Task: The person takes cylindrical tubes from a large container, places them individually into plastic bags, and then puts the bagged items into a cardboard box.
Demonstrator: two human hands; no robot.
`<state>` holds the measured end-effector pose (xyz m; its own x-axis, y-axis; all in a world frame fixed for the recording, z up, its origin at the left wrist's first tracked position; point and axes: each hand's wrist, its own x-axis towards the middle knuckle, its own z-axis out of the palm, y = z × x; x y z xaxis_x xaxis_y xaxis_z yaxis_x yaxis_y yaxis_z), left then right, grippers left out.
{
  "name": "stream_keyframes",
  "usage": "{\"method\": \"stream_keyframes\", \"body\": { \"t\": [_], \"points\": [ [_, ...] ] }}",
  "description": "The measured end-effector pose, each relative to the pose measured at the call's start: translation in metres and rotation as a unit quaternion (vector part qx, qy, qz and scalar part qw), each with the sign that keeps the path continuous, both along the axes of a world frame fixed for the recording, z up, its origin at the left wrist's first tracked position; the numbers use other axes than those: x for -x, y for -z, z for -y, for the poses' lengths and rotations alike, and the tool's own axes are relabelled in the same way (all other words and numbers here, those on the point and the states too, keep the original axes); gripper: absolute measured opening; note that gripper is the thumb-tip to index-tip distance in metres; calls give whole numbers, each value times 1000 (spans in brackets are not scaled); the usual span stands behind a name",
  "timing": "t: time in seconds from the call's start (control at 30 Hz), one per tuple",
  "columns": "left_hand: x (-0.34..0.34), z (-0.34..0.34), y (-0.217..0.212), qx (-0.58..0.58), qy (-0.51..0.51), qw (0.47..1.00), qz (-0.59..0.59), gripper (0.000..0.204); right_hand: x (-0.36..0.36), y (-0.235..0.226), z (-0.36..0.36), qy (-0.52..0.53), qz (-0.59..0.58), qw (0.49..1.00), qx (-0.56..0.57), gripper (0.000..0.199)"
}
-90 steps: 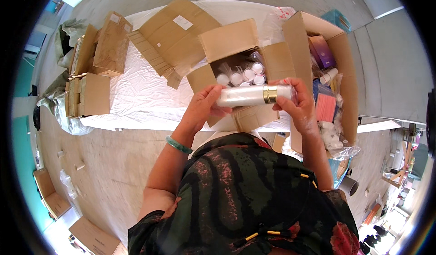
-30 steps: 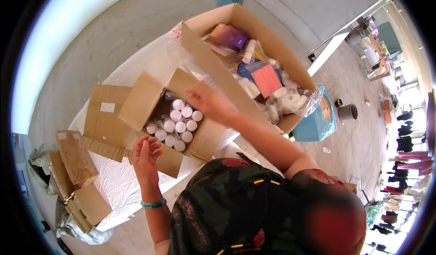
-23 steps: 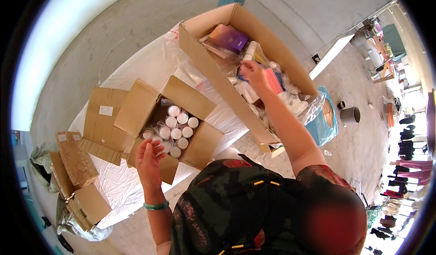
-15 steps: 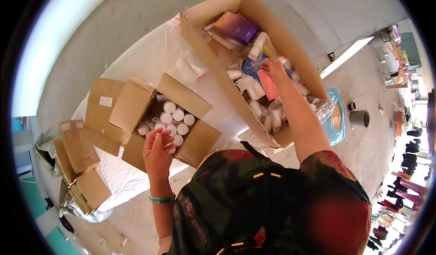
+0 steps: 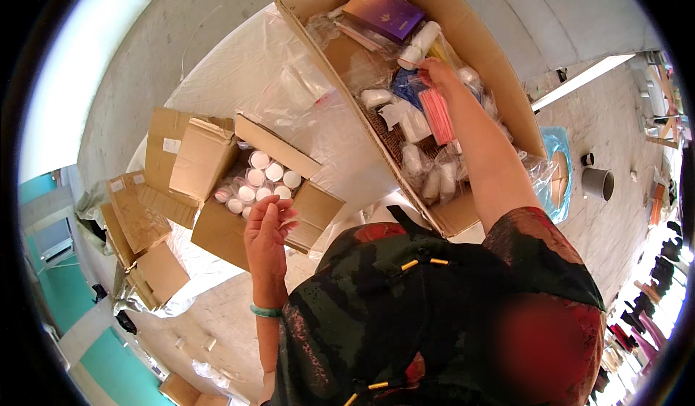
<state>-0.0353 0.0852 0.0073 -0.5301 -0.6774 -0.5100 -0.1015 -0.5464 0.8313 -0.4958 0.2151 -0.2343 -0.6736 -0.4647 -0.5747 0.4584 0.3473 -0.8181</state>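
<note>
My left hand hovers at the near side of a small open cardboard box, palm turned up, fingers loosely curled and apart, nothing seen in it. Several white-capped jars in clear plastic fill that box. Off to the right, my right hand reaches into a large cardboard box. Its fingers are bent beside a clear-wrapped pack of pink sticks and a blue item; what they grip, if anything, is hidden. White wrapped rolls lie just past the fingers.
A purple-orange box and several bagged white items share the large box. White plastic sheeting covers the table. Another open carton stands left. On the floor at right are a grey bin and a blue bag.
The view has shifted, moving the boxes in the picture. My right hand stays in the large box, slightly farther from the pink pack. My left hand remains by the jars.
</note>
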Motion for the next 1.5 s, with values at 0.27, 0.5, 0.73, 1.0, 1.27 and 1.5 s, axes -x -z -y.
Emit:
{"method": "stream_keyframes", "body": {
  "t": [0.27,0.5,0.73,1.0,1.27,1.5],
  "points": [
    [16,5,0,10,57,998,-8,21,-57,-73,-45,50,166,925,339,17],
    [31,12,3,31,185,982,-24,27,-136,-137,-67,97,206,868,442,36],
    [60,-3,14,480,333,812,-10,67,-239,-216,-57,25,261,841,473,25],
    [62,1,6,565,341,735,-159,60,-295,-243,-52,-23,283,826,487,31],
    [41,-1,-16,118,308,928,-174,45,-292,-279,-51,-34,14,916,398,28],
    [35,6,-10,32,328,928,-173,39,-292,-280,-33,-106,-203,947,224,56]
  ]
}}
